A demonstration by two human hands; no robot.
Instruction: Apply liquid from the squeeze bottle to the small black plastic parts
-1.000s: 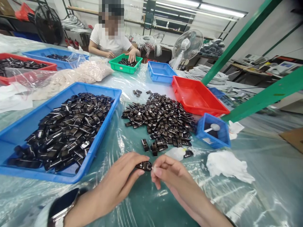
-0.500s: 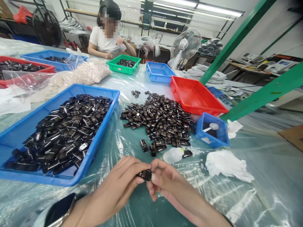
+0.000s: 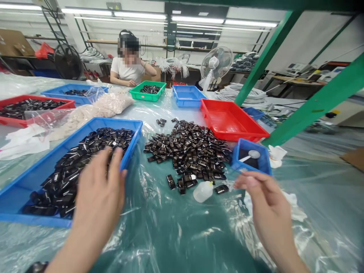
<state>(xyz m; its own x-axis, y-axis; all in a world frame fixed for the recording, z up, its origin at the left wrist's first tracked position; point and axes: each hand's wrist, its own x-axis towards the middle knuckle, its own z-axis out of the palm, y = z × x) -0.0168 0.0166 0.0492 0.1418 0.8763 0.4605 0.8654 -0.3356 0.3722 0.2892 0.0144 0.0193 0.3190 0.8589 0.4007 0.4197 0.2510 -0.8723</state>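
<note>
My left hand [image 3: 101,189] is over the large blue tray [image 3: 133,142] of dark glossy pieces [image 3: 64,178], its fingers blurred and apart, with nothing visible in them. My right hand [image 3: 267,204] is raised right of the small clear bottle [image 3: 203,191], in front of the small blue bin [image 3: 251,168]. Its thumb and forefinger are pinched together; whatever lies between them is too small to make out. A heap of similar dark pieces [image 3: 190,148] spreads on the plastic-covered table [image 3: 176,235]. A single piece [image 3: 221,189] lies beside the bottle.
A red tray [image 3: 233,121] and a blue tray [image 3: 187,96] stand behind the heap. A white cloth [image 3: 294,206] lies by my right hand. Green posts [image 3: 318,102] rise at the right. Across the table, a person [image 3: 127,68] sits behind a green tray [image 3: 148,91].
My hands have separated. The left moved up and left over the large tray, and the dark piece held between them is no longer seen there. The right moved right, and the view tilted up.
</note>
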